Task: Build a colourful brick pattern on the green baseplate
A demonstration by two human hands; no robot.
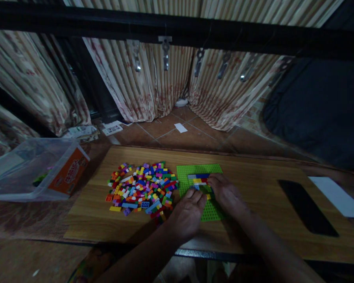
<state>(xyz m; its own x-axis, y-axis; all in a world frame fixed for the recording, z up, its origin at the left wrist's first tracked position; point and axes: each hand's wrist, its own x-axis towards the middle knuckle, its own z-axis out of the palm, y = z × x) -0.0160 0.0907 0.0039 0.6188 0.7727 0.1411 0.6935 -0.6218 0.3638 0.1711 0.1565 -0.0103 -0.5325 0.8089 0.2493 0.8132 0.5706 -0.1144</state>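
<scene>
A green studded baseplate (211,214) lies on the wooden board, with a small group of bricks on it. In that group I see a blue-and-grey row (198,176), red and yellow pieces under it, and a yellow brick (208,196) lower down. My left hand (188,212) rests over the plate's left part, fingers curled together at a light blue piece; what they pinch is hidden. My right hand (224,192) reaches over the right edge of the brick group, fingers bent and closed, their tips mostly hidden.
Left of the plate is a spread pile of loose coloured bricks (144,186). A clear plastic box (32,173) with an orange label stands farther left. On the right lie a black flat slab (306,206) and a white sheet (339,196). A dark rail (177,29) crosses above.
</scene>
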